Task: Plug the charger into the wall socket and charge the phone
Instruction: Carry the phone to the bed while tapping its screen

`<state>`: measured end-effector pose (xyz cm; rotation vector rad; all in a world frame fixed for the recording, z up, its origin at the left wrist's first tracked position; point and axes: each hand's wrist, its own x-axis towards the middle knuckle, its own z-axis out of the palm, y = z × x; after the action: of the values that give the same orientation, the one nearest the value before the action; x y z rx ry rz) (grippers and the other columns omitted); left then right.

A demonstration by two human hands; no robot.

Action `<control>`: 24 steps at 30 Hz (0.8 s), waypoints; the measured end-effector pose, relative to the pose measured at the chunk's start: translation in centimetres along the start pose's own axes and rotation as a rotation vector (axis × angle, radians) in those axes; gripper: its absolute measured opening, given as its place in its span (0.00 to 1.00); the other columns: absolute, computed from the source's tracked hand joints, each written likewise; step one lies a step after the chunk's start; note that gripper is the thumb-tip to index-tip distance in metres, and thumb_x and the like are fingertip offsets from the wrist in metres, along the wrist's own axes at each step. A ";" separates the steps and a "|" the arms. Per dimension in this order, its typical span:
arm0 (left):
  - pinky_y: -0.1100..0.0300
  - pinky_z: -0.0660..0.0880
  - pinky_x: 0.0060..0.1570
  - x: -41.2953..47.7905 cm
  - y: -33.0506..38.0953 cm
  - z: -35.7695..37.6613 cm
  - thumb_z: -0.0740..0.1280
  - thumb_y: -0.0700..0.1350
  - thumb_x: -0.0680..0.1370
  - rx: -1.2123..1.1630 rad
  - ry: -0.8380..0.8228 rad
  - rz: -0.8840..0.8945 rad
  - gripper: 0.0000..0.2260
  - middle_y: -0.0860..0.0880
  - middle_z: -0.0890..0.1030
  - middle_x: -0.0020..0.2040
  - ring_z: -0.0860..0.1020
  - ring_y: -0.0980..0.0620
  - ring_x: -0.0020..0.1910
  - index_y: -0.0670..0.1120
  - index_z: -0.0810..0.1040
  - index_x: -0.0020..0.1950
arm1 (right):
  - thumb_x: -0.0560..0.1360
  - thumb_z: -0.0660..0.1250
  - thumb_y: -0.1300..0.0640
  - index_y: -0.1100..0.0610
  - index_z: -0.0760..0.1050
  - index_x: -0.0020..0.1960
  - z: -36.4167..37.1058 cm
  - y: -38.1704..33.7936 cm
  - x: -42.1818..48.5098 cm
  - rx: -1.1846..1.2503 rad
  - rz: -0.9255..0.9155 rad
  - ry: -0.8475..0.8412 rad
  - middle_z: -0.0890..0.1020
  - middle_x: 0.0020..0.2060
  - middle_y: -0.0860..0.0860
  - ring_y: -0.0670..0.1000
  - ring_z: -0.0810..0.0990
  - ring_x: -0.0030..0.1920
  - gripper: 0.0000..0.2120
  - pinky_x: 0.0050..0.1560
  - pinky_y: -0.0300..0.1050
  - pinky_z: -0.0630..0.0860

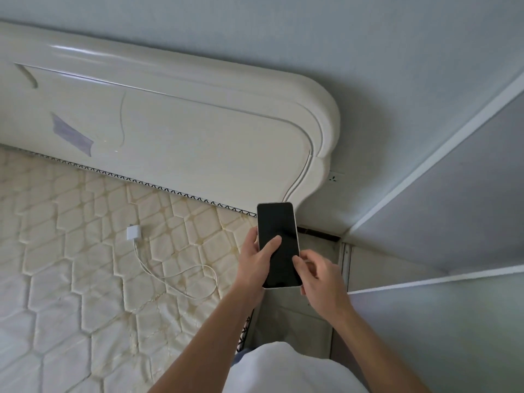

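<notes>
A phone with a dark screen and a white edge is upright in my left hand, whose thumb rests on the glass. My right hand is at the phone's lower right edge, its fingertips touching the side. A white charger plug lies on the mattress to the left, its white cable looping toward the bed's edge. The white wall socket sits low on the wall, just right of the headboard, with nothing in it.
A cream headboard stands against the pale wall. The quilted mattress fills the lower left. A narrow floor gap runs between the bed and grey panels on the right.
</notes>
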<state>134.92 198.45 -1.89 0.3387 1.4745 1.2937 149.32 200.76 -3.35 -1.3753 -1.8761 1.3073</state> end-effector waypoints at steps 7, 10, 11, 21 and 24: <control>0.55 0.82 0.39 -0.1 -1.1 -4.5 0.69 0.39 0.79 -0.087 0.099 -0.027 0.10 0.41 0.85 0.48 0.85 0.46 0.43 0.43 0.75 0.59 | 0.80 0.63 0.53 0.52 0.75 0.41 3.5 -0.1 1.1 -0.057 -0.017 -0.146 0.78 0.26 0.54 0.53 0.75 0.24 0.10 0.28 0.53 0.72; 0.48 0.82 0.46 -0.4 -2.4 -7.4 0.69 0.39 0.78 -0.144 0.189 -0.047 0.10 0.40 0.85 0.50 0.85 0.41 0.47 0.45 0.76 0.59 | 0.80 0.64 0.55 0.53 0.75 0.40 5.9 -0.4 1.5 -0.099 -0.050 -0.242 0.76 0.25 0.52 0.50 0.72 0.23 0.10 0.28 0.50 0.70; 0.46 0.82 0.49 -0.6 -2.9 -8.5 0.69 0.39 0.78 -0.163 0.221 -0.049 0.10 0.40 0.85 0.51 0.85 0.40 0.49 0.46 0.76 0.59 | 0.80 0.64 0.54 0.53 0.75 0.40 6.9 -0.5 1.6 -0.118 -0.062 -0.282 0.76 0.25 0.52 0.50 0.72 0.23 0.10 0.28 0.50 0.70; 0.44 0.81 0.53 -3.0 -7.6 -18.3 0.69 0.39 0.78 -0.343 0.503 -0.068 0.12 0.41 0.86 0.50 0.85 0.41 0.49 0.46 0.76 0.61 | 0.78 0.59 0.43 0.50 0.73 0.42 16.3 -1.2 2.9 -0.329 -0.210 -0.687 0.76 0.24 0.53 0.54 0.76 0.27 0.13 0.33 0.54 0.73; 0.43 0.81 0.54 -2.9 -9.3 -19.8 0.69 0.39 0.79 -0.378 0.561 -0.106 0.12 0.40 0.86 0.49 0.85 0.39 0.49 0.45 0.76 0.62 | 0.79 0.59 0.45 0.51 0.73 0.43 18.6 -0.3 3.2 -0.368 -0.222 -0.786 0.76 0.24 0.52 0.51 0.74 0.27 0.12 0.34 0.54 0.73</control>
<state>123.36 182.45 -11.81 -0.3768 1.6254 1.6217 133.15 195.94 -11.72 -0.7951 -2.8076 1.5732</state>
